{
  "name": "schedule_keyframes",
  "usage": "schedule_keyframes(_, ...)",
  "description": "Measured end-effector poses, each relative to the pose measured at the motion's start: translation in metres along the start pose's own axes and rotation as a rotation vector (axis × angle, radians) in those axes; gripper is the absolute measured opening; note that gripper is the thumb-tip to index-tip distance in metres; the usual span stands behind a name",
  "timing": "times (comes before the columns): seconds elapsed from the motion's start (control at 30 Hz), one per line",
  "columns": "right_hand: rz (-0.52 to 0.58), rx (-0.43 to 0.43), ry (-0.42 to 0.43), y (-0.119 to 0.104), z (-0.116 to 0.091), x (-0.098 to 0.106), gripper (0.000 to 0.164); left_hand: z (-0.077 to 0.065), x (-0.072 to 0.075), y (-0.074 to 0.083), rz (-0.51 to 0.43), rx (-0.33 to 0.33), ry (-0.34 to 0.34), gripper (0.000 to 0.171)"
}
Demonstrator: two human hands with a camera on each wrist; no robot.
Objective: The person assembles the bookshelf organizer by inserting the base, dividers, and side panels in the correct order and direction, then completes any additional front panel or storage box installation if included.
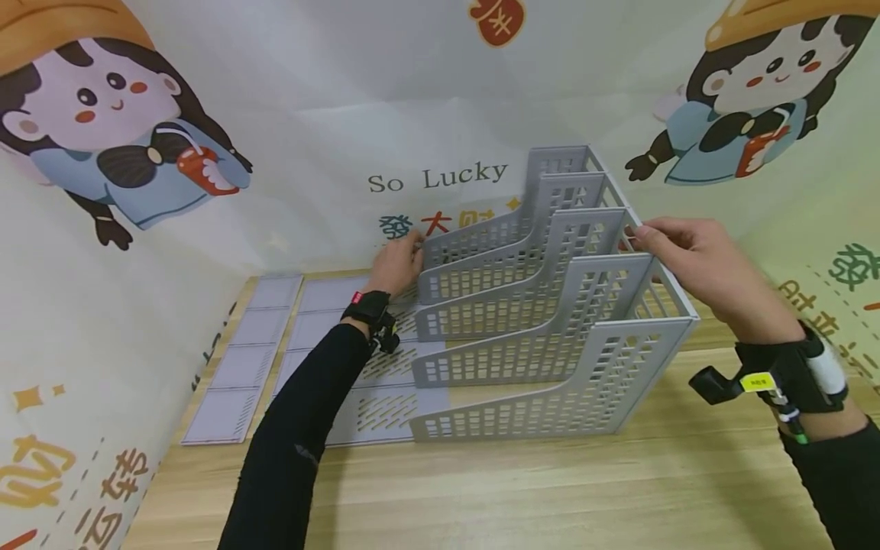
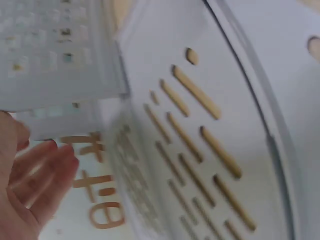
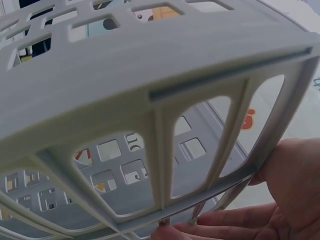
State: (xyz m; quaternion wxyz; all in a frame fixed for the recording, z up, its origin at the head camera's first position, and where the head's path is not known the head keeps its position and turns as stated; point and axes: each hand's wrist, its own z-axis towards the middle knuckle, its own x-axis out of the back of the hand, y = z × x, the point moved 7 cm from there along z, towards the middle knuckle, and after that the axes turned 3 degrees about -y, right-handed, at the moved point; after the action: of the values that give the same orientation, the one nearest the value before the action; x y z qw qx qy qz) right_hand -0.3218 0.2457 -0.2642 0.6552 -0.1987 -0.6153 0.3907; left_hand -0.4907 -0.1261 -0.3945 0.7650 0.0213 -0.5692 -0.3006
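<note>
A grey plastic file rack (image 1: pixel 509 416) with several perforated upright dividers stands on the table, its tall backs to the right. My left hand (image 1: pixel 399 263) is at the low front corner of the farthest divider. In the left wrist view, the fingers (image 2: pixel 47 172) bend round that divider's edge (image 2: pixel 55 122), pinching it. My right hand (image 1: pixel 690 248) grips the slotted back of the rack near the top, the thumb on the rim. In the right wrist view, the right fingers (image 3: pixel 225 225) reach under the bars of this slotted back (image 3: pixel 162 165).
A flat slotted grey panel (image 1: pixel 381 412) lies along the rack's left side, partly behind my left forearm. Farther left lies a separate narrow grey panel (image 1: pixel 237 365). The wooden table (image 1: pixel 481 496) meets a printed backdrop (image 1: pixel 330 137) behind and at both sides.
</note>
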Motion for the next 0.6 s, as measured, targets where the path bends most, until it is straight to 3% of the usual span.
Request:
schedule_keyframes(0.13,0.021,0.004,0.010,0.001,0.000,-0.001,0.050,-0.010,0.015,0.012,-0.056,-0.036,-0.069,0.028)
schedule_keyframes(0.3,0.031,0.016,0.017,0.002,0.000,-0.001,0.049,-0.027,0.015,0.029,-0.044,-0.115,-0.330,0.034)
schedule_keyframes(0.37,0.029,0.016,0.020,0.002,0.000,0.000,0.050,-0.032,0.011,0.033,-0.028,-0.169,-0.377,0.028)
schedule_keyframes(0.5,0.018,0.010,0.025,0.003,0.000,0.000,0.051,-0.034,0.009,0.036,-0.019,-0.263,-0.324,0.008)
schedule_keyframes(0.6,0.019,0.014,0.025,0.003,-0.001,-0.001,0.051,-0.034,0.011,0.037,-0.015,-0.269,-0.281,0.004)
